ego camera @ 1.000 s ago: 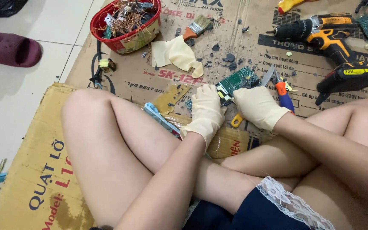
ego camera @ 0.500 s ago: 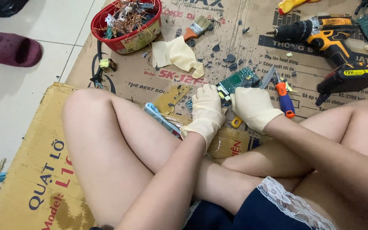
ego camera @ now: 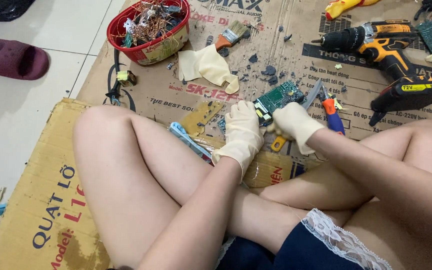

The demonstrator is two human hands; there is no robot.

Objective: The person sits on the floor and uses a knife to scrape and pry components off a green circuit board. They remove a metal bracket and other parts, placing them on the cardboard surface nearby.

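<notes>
My left hand, in a cream rubber glove, presses down on the near edge of a green circuit board lying on the cardboard. My right hand, also gloved, is closed around a yellow-handled tool right beside the board; its tip is hidden under my fingers. Both hands nearly touch, above my crossed legs. A pair of pliers with orange and blue grips lies just right of my right hand.
Around me on the cardboard are a red basket of wire scraps, a loose cream glove, a paintbrush, a yellow-and-black cordless drill, a yellowish board and dark debris. A maroon slipper lies on the tile floor at left.
My right hand has edged slightly left, closer to my left hand and the board. The left hand stays put on the board.
</notes>
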